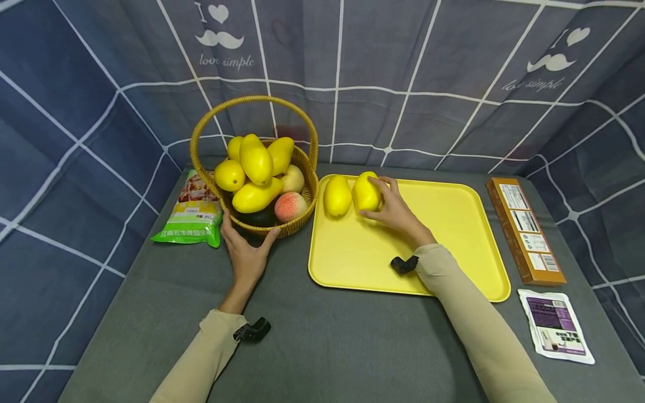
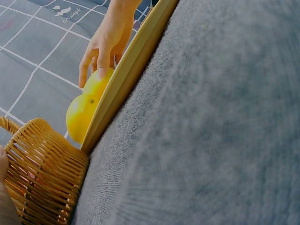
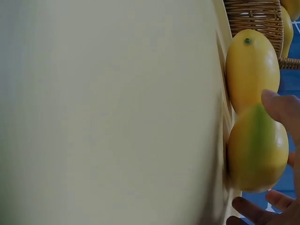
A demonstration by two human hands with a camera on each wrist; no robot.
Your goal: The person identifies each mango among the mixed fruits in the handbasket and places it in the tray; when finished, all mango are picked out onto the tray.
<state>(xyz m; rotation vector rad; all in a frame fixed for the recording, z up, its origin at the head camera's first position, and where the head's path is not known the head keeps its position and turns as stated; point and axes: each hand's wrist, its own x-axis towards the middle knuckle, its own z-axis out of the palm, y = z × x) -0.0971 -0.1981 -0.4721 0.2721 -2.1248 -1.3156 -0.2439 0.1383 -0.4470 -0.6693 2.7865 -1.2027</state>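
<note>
Grey table [image 1: 322, 341]: basket [image 1: 301, 224], tray [image 1: 443, 224], packages [image 1: 526, 232]

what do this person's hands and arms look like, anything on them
The left hand and right hand are bare, with no gloves visible. The left sleeve and right sleeve are long, plain and beige, reaching about the wrists. A small, curved black device sits at each cuff, one on the left and one on the right.

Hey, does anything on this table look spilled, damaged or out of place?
Nothing looks spilled or damaged. The only slightly odd thing: yellow fruits are heaped above the rim of the basket, so that pile might be unsteady.
</note>
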